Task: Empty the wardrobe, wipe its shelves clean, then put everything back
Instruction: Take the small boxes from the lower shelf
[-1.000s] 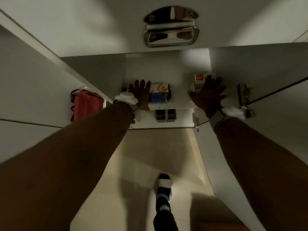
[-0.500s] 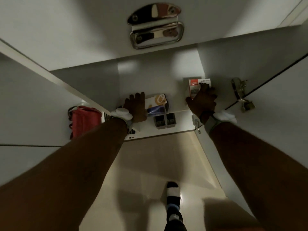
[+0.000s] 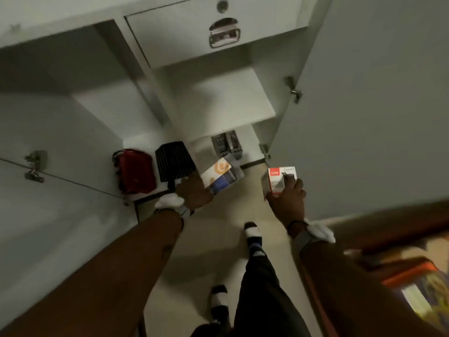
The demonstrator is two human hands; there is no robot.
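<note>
My left hand (image 3: 194, 192) grips a white box with an orange and blue print (image 3: 221, 176), held out in front of the white wardrobe. My right hand (image 3: 286, 199) grips a small white box with a red label (image 3: 277, 178) at the same height. Both boxes are off the middle shelf (image 3: 218, 103), which shows bare. Two dark grey boxes (image 3: 226, 145) stand on the lower shelf behind the held boxes. A red bag (image 3: 136, 171) and a black ribbed object (image 3: 175, 160) sit in the left compartment at floor level.
The open right door (image 3: 364, 105) stands close beside my right hand. The left door (image 3: 48, 154) hangs open at the left. A drawer with a chrome handle (image 3: 223, 32) is above the shelf. My feet (image 3: 252, 233) stand on the beige floor. A colourful bed edge (image 3: 413, 276) lies at right.
Both hands took hold of the boxes on the shelf and pulled them out and down. The view drew back from the wardrobe, showing the bare shelf.
</note>
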